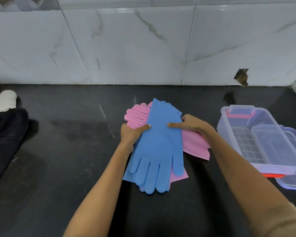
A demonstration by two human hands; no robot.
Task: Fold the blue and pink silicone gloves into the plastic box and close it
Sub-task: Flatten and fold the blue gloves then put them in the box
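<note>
At the far left edge a dark cloth (5, 142) and something white (4, 100) lie on the black polished countertop (67, 159), well apart from the work. In the middle sits the glove stack: a pink silicone glove (137, 115) with ribbed fingers pointing up and left, a second pink piece (196, 146) sticking out to the right, and on top a smooth blue silicone glove (158, 142), its cuff toward the tiled wall (143, 40) and its 5 fingers pointing back at the person. More blue shows beneath it at the near edge.

The left hand (130, 134) grips the stack's left edge, thumb pressed flat on the blue. The right hand (193, 125) grips the right edge the same way, thumb on top and fingers tucked under. Both are clamped on the gloves, thumbs near each other across the middle.

The blue glove's long axis runs away from the person, so the fold would likely bring cuff and fingers together across the line of the thumbs.

To the right, the clear plastic box (232, 137) with red latches stands open and holds no glove, its lid (290, 178) leaning on the near end. It lies nearest the right hand.
</note>
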